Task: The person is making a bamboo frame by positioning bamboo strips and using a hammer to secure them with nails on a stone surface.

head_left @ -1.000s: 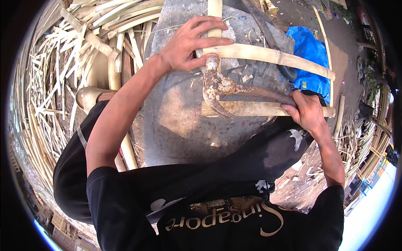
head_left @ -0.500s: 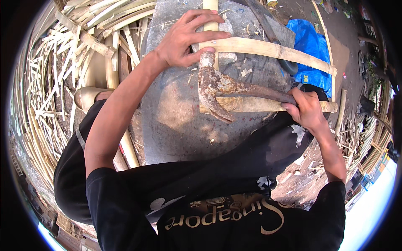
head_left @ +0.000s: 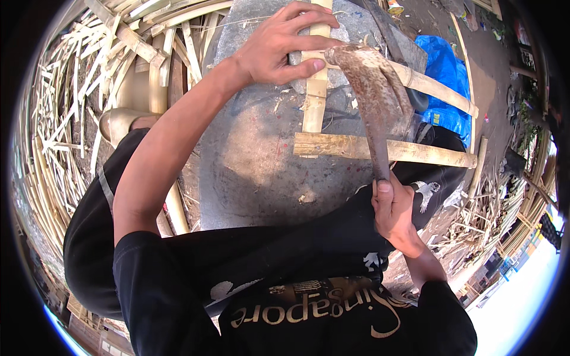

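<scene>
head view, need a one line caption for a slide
The right grip holds a rusty hammer while the left grip steadies crossed bamboo strips over a grey slab.

There are two hands, one hammer, three crossed bamboo slats and one blue sheet.

My left fingers have room over the grey surface toward me; the hammer blocks their way right.
</scene>
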